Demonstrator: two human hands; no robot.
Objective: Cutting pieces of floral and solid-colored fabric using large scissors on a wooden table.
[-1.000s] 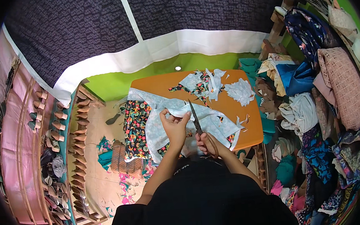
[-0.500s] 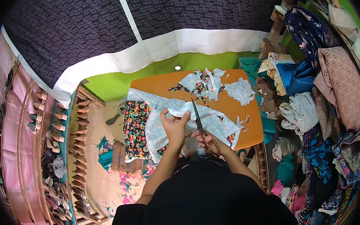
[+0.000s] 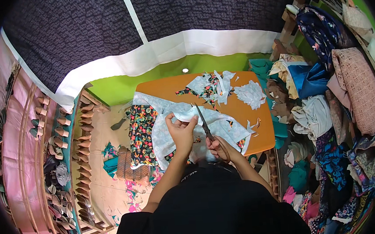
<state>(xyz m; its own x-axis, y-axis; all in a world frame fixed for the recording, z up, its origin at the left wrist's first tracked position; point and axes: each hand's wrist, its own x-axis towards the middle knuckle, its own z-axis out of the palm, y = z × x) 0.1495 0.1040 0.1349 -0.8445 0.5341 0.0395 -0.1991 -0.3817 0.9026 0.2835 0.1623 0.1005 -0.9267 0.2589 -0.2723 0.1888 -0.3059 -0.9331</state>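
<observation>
My left hand point(image 3: 181, 130) pinches the raised edge of a fabric piece point(image 3: 164, 127), whose pale wrong side faces up. A black print with colourful figures shows where the cloth point(image 3: 142, 125) turns over at the left. Scissors point(image 3: 205, 126) are held in my right hand point(image 3: 218, 149), its fingers around the handles. Their dark blades point away from me, close beside my left fingertips and the lifted edge. The blades look nearly closed. Whether cloth lies between them is hard to make out.
Cut scraps point(image 3: 213, 86) and a pale scrap pile point(image 3: 249, 95) lie on the far part of the orange table point(image 3: 260, 140). Shoe lasts point(image 3: 83, 158) line a rack at the left. Folded fabrics point(image 3: 312, 111) are heaped at the right. Offcuts point(image 3: 132, 196) litter the floor.
The scissor blades have come closer together, and my right fingers have drawn in around the handles. My left hand and the fabric stay almost in place.
</observation>
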